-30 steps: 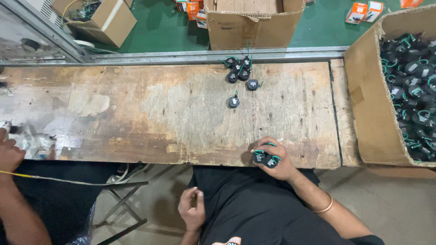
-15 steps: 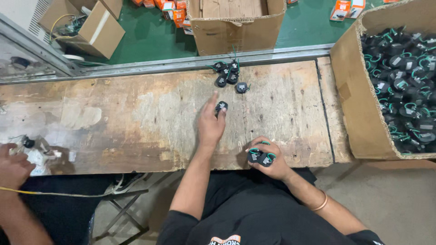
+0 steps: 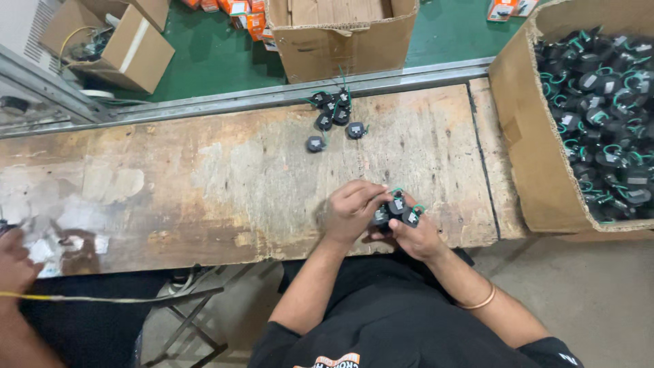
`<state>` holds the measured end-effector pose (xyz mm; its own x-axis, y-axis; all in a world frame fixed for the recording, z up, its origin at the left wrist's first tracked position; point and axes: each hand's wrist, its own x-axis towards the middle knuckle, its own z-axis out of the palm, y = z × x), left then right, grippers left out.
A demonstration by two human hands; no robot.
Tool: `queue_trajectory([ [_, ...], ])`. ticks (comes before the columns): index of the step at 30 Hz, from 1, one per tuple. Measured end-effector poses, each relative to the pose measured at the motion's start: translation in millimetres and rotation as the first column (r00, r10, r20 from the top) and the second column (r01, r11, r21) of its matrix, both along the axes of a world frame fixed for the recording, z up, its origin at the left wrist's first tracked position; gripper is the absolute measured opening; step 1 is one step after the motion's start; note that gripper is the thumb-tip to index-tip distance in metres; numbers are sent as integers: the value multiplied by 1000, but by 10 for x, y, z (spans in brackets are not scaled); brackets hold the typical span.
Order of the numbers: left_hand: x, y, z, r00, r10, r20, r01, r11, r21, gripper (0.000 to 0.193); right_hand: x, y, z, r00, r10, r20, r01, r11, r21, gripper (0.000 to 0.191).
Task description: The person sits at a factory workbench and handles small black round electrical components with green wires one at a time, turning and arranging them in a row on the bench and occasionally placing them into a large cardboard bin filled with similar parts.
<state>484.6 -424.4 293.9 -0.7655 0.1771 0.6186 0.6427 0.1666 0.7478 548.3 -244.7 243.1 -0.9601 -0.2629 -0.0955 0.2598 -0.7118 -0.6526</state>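
Observation:
My right hand [image 3: 417, 236] holds a small bunch of black round parts with green wires [image 3: 396, 210] near the front edge of the worn wooden workbench [image 3: 225, 184]. My left hand [image 3: 351, 210] is closed against the same bunch from the left, fingers on one of the parts. A loose cluster of several more black parts [image 3: 332, 114] lies at the bench's far edge, apart from both hands.
A large cardboard box full of black parts with green wires [image 3: 591, 102] stands at the right. Another cardboard box [image 3: 340, 34] sits behind the bench on the green floor, more boxes at the far left [image 3: 129, 41]. Another person's hand [image 3: 15, 259] works at the left.
My left hand reached out to a single black part on the bench, then came back with it to the bunch in my right hand. The view shifted slightly.

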Motion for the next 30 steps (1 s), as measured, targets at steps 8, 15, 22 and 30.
queue_trajectory([
  [8, -86, -86, -90, 974, -223, 29, 219, 971, 93, 33, -8, -11, -77, 989, -148, -22, 148, 989, -15, 41],
  [15, -134, -106, -147, 942, -293, 162, 269, 951, 153, 22, 25, -97, -58, 955, -226, -189, 250, 962, 110, 44],
  [22, -60, -177, -103, 898, -397, 188, 370, 915, 162, 28, 47, -55, -66, 962, -260, -82, 257, 965, -51, 41],
  [30, -112, -111, -318, 875, -426, 229, 358, 888, 288, 15, 73, -128, 10, 936, -253, -246, 318, 907, 275, 38],
])
